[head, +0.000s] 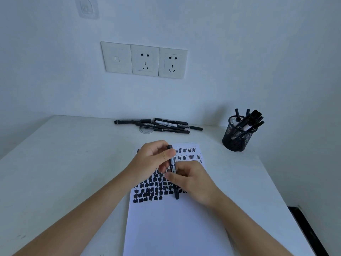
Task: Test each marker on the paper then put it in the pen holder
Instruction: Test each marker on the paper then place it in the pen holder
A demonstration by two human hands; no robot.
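A black marker (pixel 173 164) stands nearly upright over the white paper (pixel 171 224). My left hand (pixel 153 159) pinches its upper end, where the cap is. My right hand (pixel 191 180) grips the barrel lower down, and the marker's lower end pokes out below it. The paper carries rows of black test scribbles (pixel 153 189) in its upper half. At the back right stands a black mesh pen holder (pixel 237 137) with several markers in it. Several loose black markers (pixel 162 125) lie in a pile near the wall.
The white desk (pixel 64 172) ends at a wall carrying a row of sockets (pixel 144 60). A round cable grommet (pixel 145 129) sits under the marker pile. The desk's right edge drops to a dark floor strip (pixel 310 231).
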